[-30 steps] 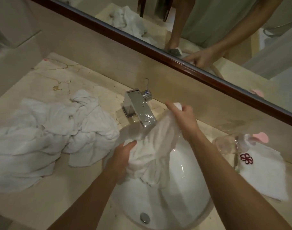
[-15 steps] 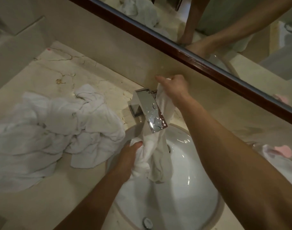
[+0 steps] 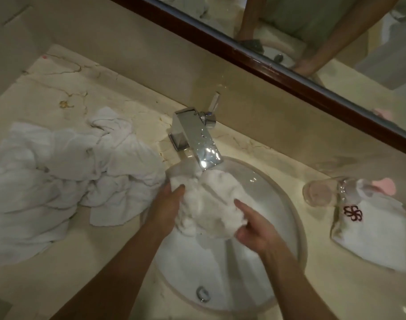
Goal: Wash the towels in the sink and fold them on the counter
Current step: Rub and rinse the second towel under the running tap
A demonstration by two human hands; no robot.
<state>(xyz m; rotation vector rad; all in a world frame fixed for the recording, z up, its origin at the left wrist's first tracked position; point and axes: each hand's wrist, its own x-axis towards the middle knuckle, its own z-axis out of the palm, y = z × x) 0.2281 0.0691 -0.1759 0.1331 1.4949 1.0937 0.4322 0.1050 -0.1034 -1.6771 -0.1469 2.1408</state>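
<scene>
Since half a second ago the right hand point(image 3: 250, 229) has come down from the tap lever to the bowl, and the small white terry towel point(image 3: 209, 204), then stretched upward, is now bunched low under the spout; both forearms reach in from the near edge. That right hand pinches the bundle's right flank with thumb and curled fingers, its forefinger lying straight; the left hand point(image 3: 167, 204) grips the opposite side, thumb on top. Held from both sides, the cloth probably sits so that water falls on its middle and it can be rubbed against itself, over the round white basin point(image 3: 278, 192) that catches the run-off. Further left, just beside the rim, a crumpled heap of white towels point(image 3: 65, 172) lies on the veined cream marble counter point(image 3: 58, 273), within easy reach, seemingly awaiting a turn. To the right lie a folded white cloth with a dark red flower emblem point(image 3: 377, 236) and a clear glass on its side point(image 3: 322, 192); beyond, the square chrome tap point(image 3: 197, 139) and the wood-framed mirror point(image 3: 289, 72).
</scene>
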